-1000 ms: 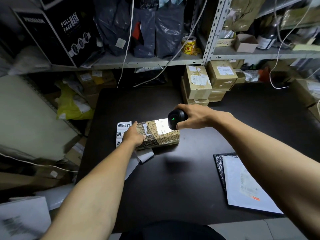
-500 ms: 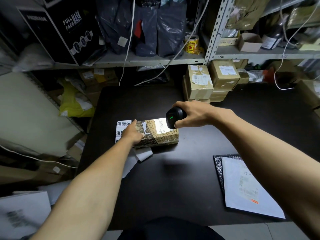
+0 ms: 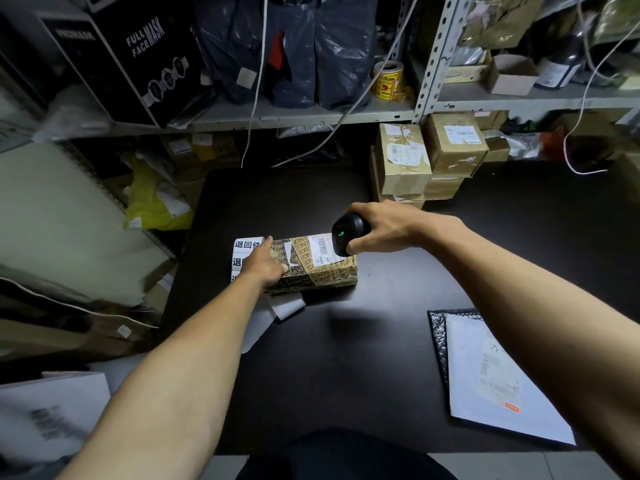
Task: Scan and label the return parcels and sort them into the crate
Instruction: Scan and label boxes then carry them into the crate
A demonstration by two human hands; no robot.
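Change: since a second ago the bright scan light on the parcel's label has gone out; both hands sit much as they did.
Right hand: my right hand [image 3: 391, 226] is wrapped around the black handheld barcode scanner [image 3: 348, 237], green indicator lit, its head just above the parcel's right end.
Left hand: my left hand [image 3: 265, 268] lies with relaxed fingers on the parcel's left end, pressing it down, gripping nothing.
Parcel: the brown, black-printed, tape-wrapped cardboard parcel [image 3: 318, 270] lies flat on the black tabletop [image 3: 346, 358], long axis running left to right between the two hands, white address label [image 3: 323, 249] facing up under the scanner.
Return labels: a white sheet of printed return stickers [image 3: 244, 249] touches the parcel's left end, nearer my left hand.
Next: I judge the sticker comes next, a short reach left of the parcel.
Crate: not in view.
Other: a white-and-black bubble mailer [image 3: 491, 375] lies well right of the parcel, toward me.
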